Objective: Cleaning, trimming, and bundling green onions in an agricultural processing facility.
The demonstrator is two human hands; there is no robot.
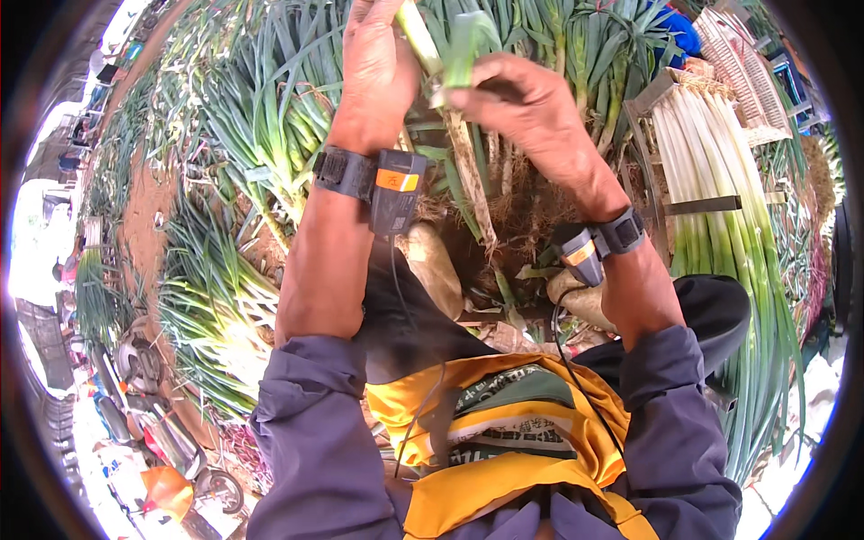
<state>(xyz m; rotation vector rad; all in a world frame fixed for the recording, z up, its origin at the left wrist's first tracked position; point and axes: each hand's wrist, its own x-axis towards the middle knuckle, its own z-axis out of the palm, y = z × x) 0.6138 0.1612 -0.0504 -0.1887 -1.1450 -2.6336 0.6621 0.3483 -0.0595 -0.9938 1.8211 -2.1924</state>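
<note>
My left hand (373, 67) is closed round a long green onion (419, 40) at the upper middle. The stalk slants down to the right. A dirty, brownish strip of outer skin (468, 175) with root ends hangs below. Beside the stalk, my right hand (531, 112) pinches a green outer leaf (461, 54), blurred by motion, close to where it meets the stalk. Both wrists wear black straps with small boxes. Uncleaned green onions (270, 108) with long leaves lie in a heap beyond my hands.
On the right, a wooden rack (661, 90) holds cleaned white-stalked green onions (711, 153) under a dark strap. A pale woven basket (742, 72) stands behind it. More green onions (216, 306) lie at left. A yellow apron (504, 418) covers my lap. Motorbikes (166, 423) stand far left.
</note>
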